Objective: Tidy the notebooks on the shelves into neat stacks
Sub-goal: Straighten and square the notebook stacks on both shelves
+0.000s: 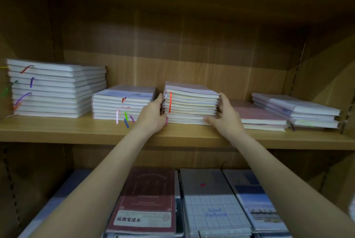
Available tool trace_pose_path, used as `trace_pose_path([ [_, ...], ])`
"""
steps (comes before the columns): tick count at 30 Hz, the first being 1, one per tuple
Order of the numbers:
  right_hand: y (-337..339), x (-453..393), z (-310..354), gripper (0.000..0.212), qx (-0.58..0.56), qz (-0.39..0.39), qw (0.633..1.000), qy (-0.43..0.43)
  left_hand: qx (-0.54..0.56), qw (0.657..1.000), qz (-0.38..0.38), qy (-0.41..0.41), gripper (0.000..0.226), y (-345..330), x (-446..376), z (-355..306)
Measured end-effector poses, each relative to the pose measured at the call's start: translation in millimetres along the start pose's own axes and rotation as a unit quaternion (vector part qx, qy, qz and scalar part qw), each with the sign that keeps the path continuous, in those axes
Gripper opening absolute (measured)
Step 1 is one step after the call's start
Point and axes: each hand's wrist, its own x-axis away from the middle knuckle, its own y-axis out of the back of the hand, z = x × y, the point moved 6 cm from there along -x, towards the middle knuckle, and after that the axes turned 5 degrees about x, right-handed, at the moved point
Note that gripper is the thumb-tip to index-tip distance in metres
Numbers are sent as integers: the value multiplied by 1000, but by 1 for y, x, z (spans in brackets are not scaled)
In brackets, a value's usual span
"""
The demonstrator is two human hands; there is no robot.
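Observation:
A middle stack of notebooks with cream page edges and a red ribbon stands on the upper wooden shelf. My left hand presses its left side with fingers curled against the spines. My right hand holds its right side, the thumb along the lower front edge. To the left stand a tall white stack and a lower stack with coloured ribbons. On the right lie a low pink-covered stack and a skewed stack.
On the lower shelf lie a dark red notebook, a checked "Good Fortune" notebook and a blue landscape-cover one. The cabinet's side walls close in both ends, and another shelf board runs overhead.

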Motion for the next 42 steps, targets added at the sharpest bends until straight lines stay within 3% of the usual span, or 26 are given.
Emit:
trace_pose_path([
  [9, -2, 0, 2, 95, 18, 10, 999, 29, 87, 995, 35, -42, 86, 3, 10, -11],
  [20, 0, 0, -2, 83, -72, 29, 997, 18, 302, 953, -8, -6, 46, 12, 12, -34],
  [24, 0, 1, 1, 80, -52, 26, 998, 31, 264, 961, -76, 24, 41, 12, 4, -27],
  [32, 3, 1, 0, 75, -67, 33, 996, 41, 245, 960, -130, 33, 37, 14, -1, -23],
  [42, 6, 1, -1, 64, -78, 20, 995, 51, 191, 972, -133, 25, 37, 16, 8, -25],
])
